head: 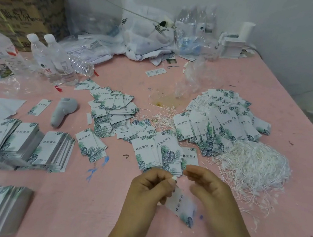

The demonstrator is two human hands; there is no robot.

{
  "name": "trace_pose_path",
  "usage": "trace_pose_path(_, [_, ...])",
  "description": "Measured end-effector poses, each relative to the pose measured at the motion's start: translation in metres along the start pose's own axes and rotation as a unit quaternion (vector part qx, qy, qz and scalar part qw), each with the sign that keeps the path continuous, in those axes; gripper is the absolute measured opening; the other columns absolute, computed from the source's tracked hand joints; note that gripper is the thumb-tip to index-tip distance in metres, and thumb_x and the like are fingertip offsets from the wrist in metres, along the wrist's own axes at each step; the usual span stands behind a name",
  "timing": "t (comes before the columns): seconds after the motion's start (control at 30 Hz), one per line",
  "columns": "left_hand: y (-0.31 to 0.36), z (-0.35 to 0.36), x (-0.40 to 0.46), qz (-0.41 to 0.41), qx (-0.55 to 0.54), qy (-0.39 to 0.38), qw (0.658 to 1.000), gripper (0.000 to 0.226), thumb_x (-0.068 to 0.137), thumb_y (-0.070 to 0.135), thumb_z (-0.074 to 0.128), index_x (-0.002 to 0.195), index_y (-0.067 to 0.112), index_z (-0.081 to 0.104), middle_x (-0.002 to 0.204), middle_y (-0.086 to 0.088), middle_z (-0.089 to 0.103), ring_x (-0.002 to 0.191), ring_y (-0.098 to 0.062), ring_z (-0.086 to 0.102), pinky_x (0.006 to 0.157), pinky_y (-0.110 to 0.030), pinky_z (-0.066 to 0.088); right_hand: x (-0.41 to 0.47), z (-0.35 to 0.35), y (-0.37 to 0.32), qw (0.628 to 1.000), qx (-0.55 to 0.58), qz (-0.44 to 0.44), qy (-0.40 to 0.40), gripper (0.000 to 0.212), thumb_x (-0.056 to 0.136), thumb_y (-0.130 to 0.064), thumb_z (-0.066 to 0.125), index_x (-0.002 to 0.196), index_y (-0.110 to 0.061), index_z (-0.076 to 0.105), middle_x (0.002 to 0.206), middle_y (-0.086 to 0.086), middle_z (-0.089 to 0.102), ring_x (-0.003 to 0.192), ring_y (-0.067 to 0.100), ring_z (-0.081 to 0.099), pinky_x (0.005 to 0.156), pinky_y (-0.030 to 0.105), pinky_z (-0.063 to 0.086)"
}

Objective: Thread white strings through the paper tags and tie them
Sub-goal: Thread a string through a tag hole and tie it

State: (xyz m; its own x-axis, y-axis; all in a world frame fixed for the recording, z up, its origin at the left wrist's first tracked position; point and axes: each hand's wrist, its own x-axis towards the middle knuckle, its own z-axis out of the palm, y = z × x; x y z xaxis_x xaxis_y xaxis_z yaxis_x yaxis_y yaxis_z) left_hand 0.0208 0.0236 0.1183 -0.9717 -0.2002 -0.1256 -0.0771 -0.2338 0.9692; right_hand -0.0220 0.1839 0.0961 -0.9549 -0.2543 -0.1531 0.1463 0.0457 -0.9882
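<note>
**A:** Start at nine o'clock. What worries you there?

**B:** The stacked tags [29,141] on the bench [101,200] lean against each other. If my elbow brushes them, they fan out and mix with the loose tags [111,110] at eleven o'clock. The water bottles [57,61] beyond stand near a crumpled one lying down; a knock could tip one onto paper.

**A:** And in the middle?

**B:** My left hand [150,189] pinches the top of one paper tag [181,207], fingers curled on it, at about six o'clock. The tag hangs tilted toward five o'clock and looks blurred, so I judge it is swinging. If it twists, I could miss the hole.

**A:** The right hand?

**B:** My right hand [208,186] has its fingertips pressed together just beside the left thumb. I think it pinches a string end, but I cannot see the string. A frayed tip would snag at the hole, I reckon.

**A:** Further right?

**B:** The white strings [250,170] lie in a tangled heap at three o'clock, touching the finished tags [226,123] at one o'clock. Pulling one strand may drag several, or tug a tied tag off its pile.
</note>
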Motion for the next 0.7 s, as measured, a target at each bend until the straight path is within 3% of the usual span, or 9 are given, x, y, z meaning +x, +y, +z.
trace_pose_path(0.07, [0.003,0.0,0.004,-0.007,-0.042,-0.015,0.999,0.018,0.062,0.032,0.076,0.07,0.016,0.072,0.06,-0.003,0.057,0.054,-0.012,0.046,0.053,-0.019,0.04,0.001,-0.003,0.003,0.995,-0.081,-0.006,-0.058,0.054,0.076,-0.013,0.064,0.118,-0.047,0.061,0.119,-0.02,0.065,0.118,-0.004,0.056,0.089,0.014,0.048])
trace_pose_path(0.13, [0.007,0.002,0.008,-0.012,-0.088,-0.038,0.995,0.015,0.062,0.029,0.076,0.069,0.016,0.073,0.063,-0.005,0.059,0.054,-0.012,0.047,0.052,-0.019,0.041,0.001,-0.001,0.008,0.988,-0.101,-0.004,-0.114,0.059,0.077,-0.018,0.066,0.126,-0.047,0.054,0.124,-0.016,0.063,0.12,0.007,0.057,0.102,0.029,0.047])
trace_pose_path(0.2, [0.011,0.006,0.012,-0.022,-0.14,-0.069,0.987,0.011,0.062,0.023,0.076,0.068,0.015,0.072,0.068,-0.008,0.062,0.054,-0.013,0.05,0.051,-0.021,0.042,0.001,0.007,0.009,0.986,-0.077,-0.024,-0.144,0.054,0.083,-0.016,0.068,0.129,-0.042,0.055,0.116,-0.011,0.067,0.112,0.016,0.062,0.098,0.027,0.049])
trace_pose_path(0.27, [0.015,0.009,0.014,-0.035,-0.181,-0.094,0.978,0.008,0.064,0.02,0.075,0.068,0.015,0.071,0.07,-0.01,0.064,0.054,-0.012,0.051,0.051,-0.02,0.043,0.001,0.015,0.011,0.99,-0.034,-0.021,-0.138,0.038,0.084,-0.015,0.067,0.114,-0.037,0.065,0.103,-0.01,0.07,0.104,0.01,0.065,0.091,0.019,0.047])
trace_pose_path(0.33, [0.018,0.009,0.017,-0.03,-0.203,-0.094,0.974,0.005,0.065,0.018,0.074,0.067,0.016,0.071,0.072,-0.008,0.067,0.054,-0.011,0.051,0.052,-0.019,0.043,-0.001,0.019,0.015,0.993,0.013,-0.005,-0.114,0.02,0.082,-0.017,0.068,0.098,-0.027,0.071,0.093,-0.002,0.073,0.092,0.009,0.066,0.083,0.023,0.05])
trace_pose_path(0.43, [0.02,0.005,0.023,-0.01,-0.229,-0.029,0.973,0.01,0.069,0.009,0.074,0.067,0.018,0.072,0.072,-0.006,0.067,0.054,-0.01,0.053,0.051,-0.018,0.044,-0.004,0.016,0.023,0.993,0.06,0.03,-0.095,0.029,0.075,-0.029,0.075,0.098,-0.012,0.072,0.092,0.018,0.073,0.084,0.024,0.067,0.081,0.041,0.051])
trace_pose_path(0.57, [-0.002,-0.004,0.028,-0.091,-0.235,0.116,0.961,0.002,0.072,0.011,0.067,0.071,0.012,0.066,0.065,-0.004,0.061,0.049,-0.008,0.051,0.042,-0.016,0.042,-0.006,0.012,0.032,0.988,0.136,0.045,-0.063,0.04,0.07,-0.033,0.077,0.106,-0.016,0.074,0.102,0.019,0.073,0.092,0.032,0.07,0.083,0.041,0.055])
trace_pose_path(0.7, [-0.034,0.008,0.014,-0.206,-0.185,0.117,0.954,0.01,0.086,-0.001,0.058,0.078,0.005,0.059,0.057,-0.009,0.056,0.042,-0.011,0.046,0.034,-0.018,0.034,-0.004,0.015,0.033,0.978,0.205,0.036,-0.026,0.036,0.07,-0.022,0.079,0.104,-0.013,0.074,0.095,0.022,0.073,0.082,0.029,0.07,0.071,0.038,0.056])
